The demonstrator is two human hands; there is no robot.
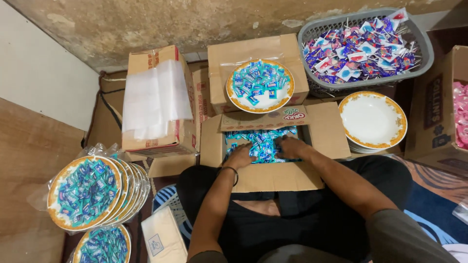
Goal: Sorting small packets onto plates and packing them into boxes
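An open cardboard box [273, 178] rests on my lap, filled with small blue wrapped candies [258, 139]. My left hand [240, 157] lies among the candies at the box's left side, a dark band on its wrist. My right hand [291, 147] rests on the candies at the right, fingers curled into them. Whether either hand grips candies is hidden. Beyond the box, a gold-rimmed white plate [260, 86] heaped with the same blue candies sits on a closed carton.
A grey basket [423, 41] of wrapped lollipops stands at the back right, with a stack of empty plates [373, 120] beside it. Wrapped candy-filled plates [85, 192] lean at the left. A carton with clear plastic bags [156, 100] and a pink-candy box [460, 112] flank me.
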